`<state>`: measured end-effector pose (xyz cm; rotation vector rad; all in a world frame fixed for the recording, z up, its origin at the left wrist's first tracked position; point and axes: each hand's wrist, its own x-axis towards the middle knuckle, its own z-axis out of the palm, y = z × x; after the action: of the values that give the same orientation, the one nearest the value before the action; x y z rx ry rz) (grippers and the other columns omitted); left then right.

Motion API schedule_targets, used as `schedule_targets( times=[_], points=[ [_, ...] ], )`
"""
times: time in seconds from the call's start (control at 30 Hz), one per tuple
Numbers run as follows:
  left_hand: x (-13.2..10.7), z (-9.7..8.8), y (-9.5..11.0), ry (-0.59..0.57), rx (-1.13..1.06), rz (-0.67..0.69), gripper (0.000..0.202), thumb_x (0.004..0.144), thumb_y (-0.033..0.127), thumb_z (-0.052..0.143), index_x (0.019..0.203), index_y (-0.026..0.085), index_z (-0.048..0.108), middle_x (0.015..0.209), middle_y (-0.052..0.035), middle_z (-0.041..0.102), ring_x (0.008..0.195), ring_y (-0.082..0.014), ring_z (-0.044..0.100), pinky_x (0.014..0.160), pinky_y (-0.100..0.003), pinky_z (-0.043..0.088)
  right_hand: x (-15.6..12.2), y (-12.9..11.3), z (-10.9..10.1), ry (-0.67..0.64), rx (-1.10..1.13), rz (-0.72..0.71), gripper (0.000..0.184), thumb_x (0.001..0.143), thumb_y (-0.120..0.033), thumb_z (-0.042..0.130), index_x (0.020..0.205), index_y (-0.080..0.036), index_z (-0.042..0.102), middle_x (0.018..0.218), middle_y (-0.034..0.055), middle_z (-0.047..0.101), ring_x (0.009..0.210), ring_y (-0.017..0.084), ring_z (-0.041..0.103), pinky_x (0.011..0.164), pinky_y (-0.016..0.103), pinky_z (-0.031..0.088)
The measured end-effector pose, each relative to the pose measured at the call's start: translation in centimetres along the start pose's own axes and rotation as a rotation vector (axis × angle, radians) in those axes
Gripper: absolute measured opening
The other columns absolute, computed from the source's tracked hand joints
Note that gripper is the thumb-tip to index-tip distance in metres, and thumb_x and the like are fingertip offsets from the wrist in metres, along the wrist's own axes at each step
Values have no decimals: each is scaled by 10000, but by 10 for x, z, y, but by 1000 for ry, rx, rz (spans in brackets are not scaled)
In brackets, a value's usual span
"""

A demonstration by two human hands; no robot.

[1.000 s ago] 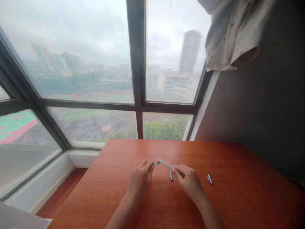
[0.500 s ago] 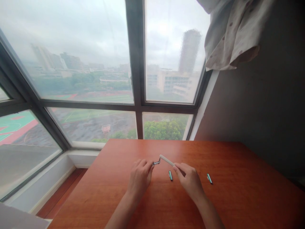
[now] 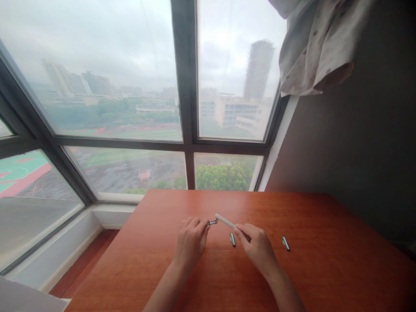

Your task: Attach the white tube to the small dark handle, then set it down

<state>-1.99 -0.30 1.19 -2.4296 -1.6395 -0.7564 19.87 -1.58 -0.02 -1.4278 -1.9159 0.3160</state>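
Observation:
My right hand (image 3: 257, 248) is closed around a slim white stick-shaped handle (image 3: 225, 221) that angles up and to the left over the table. My left hand (image 3: 191, 242) pinches a small metal piece (image 3: 212, 222) at the handle's far tip. Both hands hover just above the reddish wooden table (image 3: 325, 268). A small teal and silver cylinder (image 3: 232, 239) lies on the wood between my hands, close to my right thumb. A second teal and silver cylinder (image 3: 285, 243) lies to the right of my right hand.
The table stands against a large window (image 3: 182, 99) with dark frames. A dark wall (image 3: 357, 143) runs along the right side, with a pale cloth (image 3: 318, 47) hanging at the top. A white sill and floor show at lower left.
The white handle tipped slightly up half a second ago and has come back down a little. My hands stay in nearly the same place.

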Motion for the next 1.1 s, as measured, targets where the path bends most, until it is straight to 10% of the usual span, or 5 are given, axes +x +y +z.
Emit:
schedule_targets(
  times=[1.1],
  points=[
    [0,-4,1,9,-12,-3,185,914,236,448,945,225,630,778,-42,622,759,-211,555,692,-316,373,-1,2,0,39,-43,-13,283,915,-333,464,900,-212,719,665,29,647,594,145,567,601,223,382]
  ],
)
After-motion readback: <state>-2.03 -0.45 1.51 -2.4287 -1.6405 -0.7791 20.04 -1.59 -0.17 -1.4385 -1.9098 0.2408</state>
